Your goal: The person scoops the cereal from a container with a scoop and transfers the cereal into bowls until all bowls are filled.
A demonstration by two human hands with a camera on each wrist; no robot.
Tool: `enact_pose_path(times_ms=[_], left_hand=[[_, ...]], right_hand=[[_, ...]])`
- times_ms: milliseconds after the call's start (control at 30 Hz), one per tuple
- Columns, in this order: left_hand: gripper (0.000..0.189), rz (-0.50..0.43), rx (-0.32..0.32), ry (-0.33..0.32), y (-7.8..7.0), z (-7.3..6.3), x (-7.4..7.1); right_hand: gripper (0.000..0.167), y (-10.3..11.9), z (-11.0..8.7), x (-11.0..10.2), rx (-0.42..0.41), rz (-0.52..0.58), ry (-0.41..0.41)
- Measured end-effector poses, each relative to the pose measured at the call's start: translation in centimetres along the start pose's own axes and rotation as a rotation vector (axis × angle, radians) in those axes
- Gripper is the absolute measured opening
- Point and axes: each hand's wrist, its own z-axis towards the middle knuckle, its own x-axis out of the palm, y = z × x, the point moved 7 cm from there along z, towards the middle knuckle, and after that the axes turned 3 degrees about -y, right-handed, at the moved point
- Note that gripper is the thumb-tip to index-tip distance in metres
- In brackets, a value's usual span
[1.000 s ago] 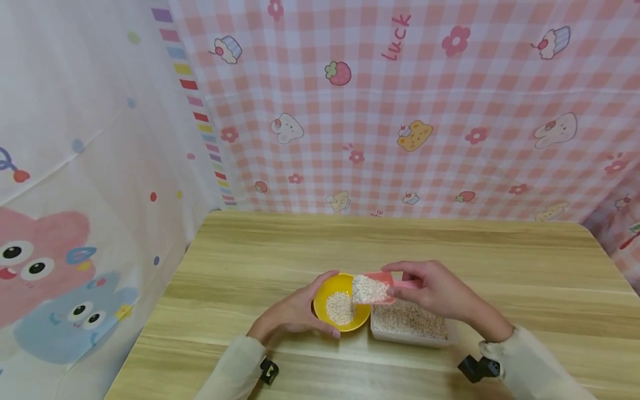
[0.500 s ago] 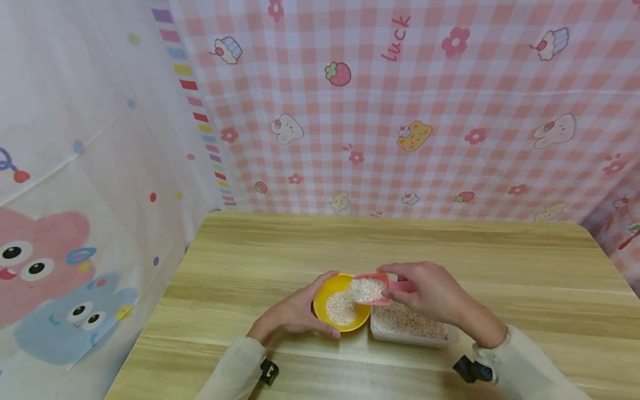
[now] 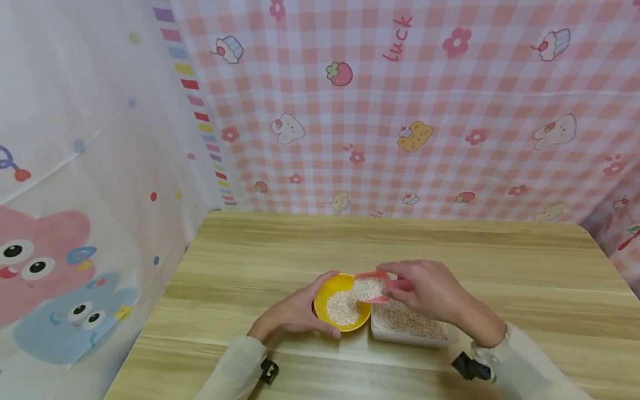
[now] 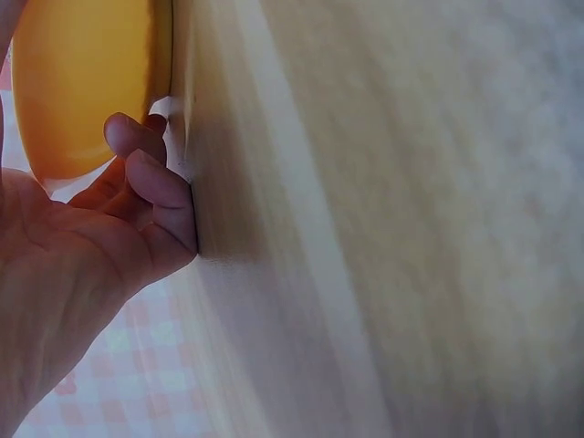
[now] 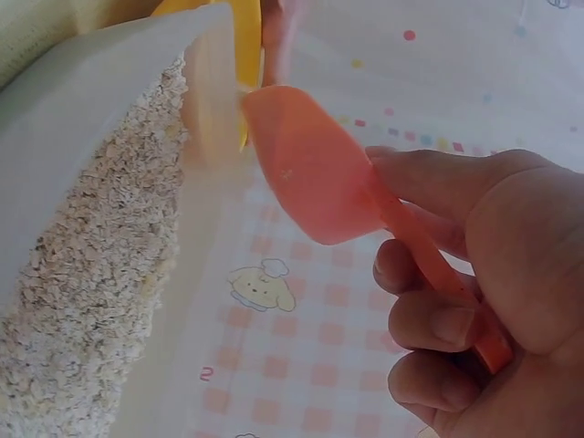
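Note:
My left hand [image 3: 296,312] holds a yellow bowl [image 3: 320,294] from its left side, thumb and forefinger spread along the rim. In the left wrist view, the other fingers [image 4: 160,182] curl beside the bowl, low at the tabletop. A heap of oat flakes [image 3: 342,308] lies in the bowl. My right hand [image 3: 430,289] grips the handle of a pink-orange scoop [image 5: 315,169], its fingers wrapped round it. The scoop tilts over the bowl's right rim, and oats [image 3: 367,289] spill from its lip onto the heap.
Right of the bowl, close beside it, stands a translucent plastic tub [image 3: 410,338] of oat flakes [image 5: 100,255], partly under my right hand. The wooden table [image 3: 300,239] ends at a pink checked cloth [image 3: 380,111]. A white printed cloth [image 3: 100,166] hangs at the left.
The scoop has shifted slightly left and tipped over the bowl. Oats now slide from it, and its load looks smaller. My left hand and the bowl stay in place.

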Motion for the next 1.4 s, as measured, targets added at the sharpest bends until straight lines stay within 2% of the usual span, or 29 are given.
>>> enact_pose_path(times_ms=[233, 467, 900, 1400], left_hand=[[0.117, -0.011, -0.002, -0.001, 0.0, -0.1, 0.0], [0.116, -0.014, -0.011, -0.004, 0.0, -0.3, -0.1], [0.117, -0.022, 0.008, -0.004, -0.1, 0.0, -0.1], [0.118, 0.005, 0.002, -0.005, -0.1, 0.0, 0.0]], right_hand=[[0.034, 0.8, 0.8, 0.3, -0.059, -0.068, 0.034], [0.036, 1.3, 1.2, 0.5, -0.049, -0.094, 0.079], [0.037, 2.3, 1.4, 0.0, -0.106, -0.192, 0.022], [0.038, 1.5, 0.2, -0.8, -0.148, -0.158, -0.026]])
